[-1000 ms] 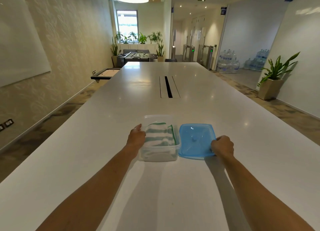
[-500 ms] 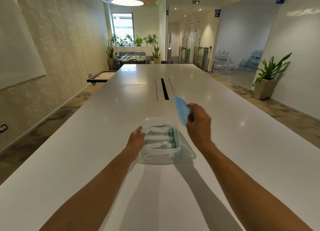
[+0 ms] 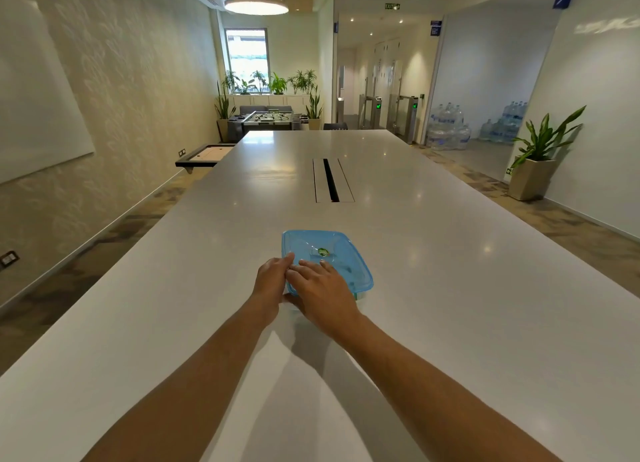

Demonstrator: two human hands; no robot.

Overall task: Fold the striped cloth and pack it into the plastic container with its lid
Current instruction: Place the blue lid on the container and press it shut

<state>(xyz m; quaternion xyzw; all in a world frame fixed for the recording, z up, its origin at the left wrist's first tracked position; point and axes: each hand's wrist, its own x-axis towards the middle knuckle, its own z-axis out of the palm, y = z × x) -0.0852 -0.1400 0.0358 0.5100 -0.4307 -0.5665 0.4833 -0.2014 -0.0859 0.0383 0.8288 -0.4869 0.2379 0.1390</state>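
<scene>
Lid's gone from mid-air down onto the container.

Right hand (image 3: 320, 288) flat on the blue lid (image 3: 332, 254), left hand (image 3: 272, 281) bracing the container's side; sealing next needs pressing the edges.

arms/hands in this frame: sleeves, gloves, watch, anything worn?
Nothing worn that shows. Both forearms are bare right down to the frame's lower edge, with no sleeve cuffs visible. The left hand and right hand are ungloved, with no watch, ring or wristband visible.
</scene>
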